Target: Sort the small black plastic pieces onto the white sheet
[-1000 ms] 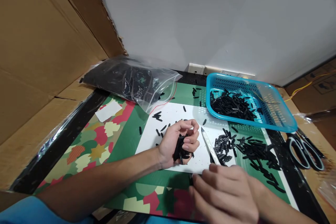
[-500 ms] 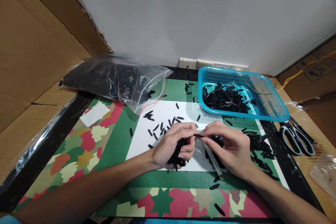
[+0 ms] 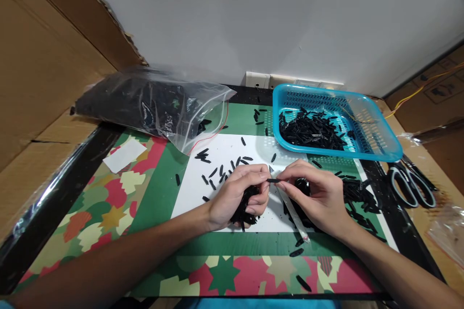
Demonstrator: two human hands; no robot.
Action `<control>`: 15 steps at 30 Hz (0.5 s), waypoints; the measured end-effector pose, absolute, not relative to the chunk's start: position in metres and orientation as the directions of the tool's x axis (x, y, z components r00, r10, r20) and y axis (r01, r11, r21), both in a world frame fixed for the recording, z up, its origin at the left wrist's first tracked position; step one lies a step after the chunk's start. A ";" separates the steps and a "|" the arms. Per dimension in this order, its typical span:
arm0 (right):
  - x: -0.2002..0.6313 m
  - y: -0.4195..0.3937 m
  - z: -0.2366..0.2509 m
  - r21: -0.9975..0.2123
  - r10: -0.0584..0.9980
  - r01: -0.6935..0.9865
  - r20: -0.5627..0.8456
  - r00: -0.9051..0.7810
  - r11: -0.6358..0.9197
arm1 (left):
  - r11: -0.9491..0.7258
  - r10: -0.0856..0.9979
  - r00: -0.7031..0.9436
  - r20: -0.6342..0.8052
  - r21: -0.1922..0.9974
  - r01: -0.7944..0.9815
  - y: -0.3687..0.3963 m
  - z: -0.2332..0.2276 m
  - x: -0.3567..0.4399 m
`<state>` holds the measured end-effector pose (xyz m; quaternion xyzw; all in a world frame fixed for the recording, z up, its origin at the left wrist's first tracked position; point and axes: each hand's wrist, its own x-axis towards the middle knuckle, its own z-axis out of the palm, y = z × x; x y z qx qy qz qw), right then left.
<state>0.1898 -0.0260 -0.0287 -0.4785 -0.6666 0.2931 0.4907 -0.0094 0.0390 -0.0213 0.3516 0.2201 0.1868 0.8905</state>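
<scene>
Between my hands is one small black strip [image 3: 273,180], narrow and rough-edged; its kind I cannot make out. My left hand [image 3: 242,190] pinches its left end with thumb and forefinger, the other fingers curled round a bunch of similar black strips [image 3: 243,213]. On the opposite end, the thumb and forefinger of my right hand [image 3: 315,190] are closed. Below that hand a long thin pale tool [image 3: 295,217] lies slanted on the white paper [image 3: 188,203], its upper part partly hidden. Dark strips lie beneath my right palm, mostly covered.
A blue plastic basket [image 3: 393,147] with many black strips stands back right. Beyond it to the right lie scissors [image 3: 406,190]. A clear zip bag [image 3: 145,101] full of dark material rests back left. Loose strips [image 3: 358,198] are heaped right of my hand, others scattered over the paper.
The pinched strip has turned from slightly tilted to nearly level, and more of it shows between my fingers. The whole view has shifted slightly; both hands keep their grip.
</scene>
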 end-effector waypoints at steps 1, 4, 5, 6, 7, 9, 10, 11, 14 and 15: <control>0.190 -0.026 -0.028 -0.858 0.923 0.351 0.379 -0.061 0.375 | 0.684 0.487 0.833 -0.263 0.708 -0.177 0.039 -0.021 -0.009; 0.190 -0.026 -0.028 -0.850 0.918 0.357 0.391 -0.066 0.387 | 0.687 0.486 0.831 -0.269 0.706 -0.173 0.040 -0.021 -0.009; 0.190 -0.026 -0.028 -0.848 0.917 0.359 0.394 -0.069 0.391 | 0.687 0.486 0.831 -0.271 0.706 -0.172 0.040 -0.020 -0.009; 0.190 -0.026 -0.028 -0.846 0.916 0.360 0.395 -0.073 0.394 | 0.686 0.486 0.831 -0.272 0.707 -0.170 0.040 -0.020 -0.009; 0.190 -0.026 -0.028 -0.844 0.915 0.361 0.397 -0.075 0.396 | 0.685 0.486 0.831 -0.272 0.709 -0.168 0.040 -0.020 -0.009; 0.190 -0.026 -0.028 -0.841 0.913 0.363 0.401 -0.077 0.400 | 0.685 0.484 0.830 -0.277 0.710 -0.163 0.040 -0.020 -0.009; 0.190 -0.027 -0.028 -0.840 0.912 0.364 0.403 -0.078 0.403 | 0.686 0.484 0.829 -0.280 0.709 -0.161 0.040 -0.020 -0.009; 0.190 -0.027 -0.028 -0.838 0.911 0.366 0.405 -0.078 0.404 | 0.688 0.483 0.829 -0.283 0.708 -0.159 0.039 -0.020 -0.009; 0.190 -0.027 -0.028 -0.828 0.905 0.380 0.418 -0.074 0.413 | 0.689 0.482 0.830 -0.280 0.707 -0.162 0.039 -0.021 -0.010; 0.191 -0.026 -0.028 -0.824 0.905 0.388 0.420 -0.071 0.413 | 0.688 0.481 0.832 -0.277 0.707 -0.162 0.039 -0.022 -0.010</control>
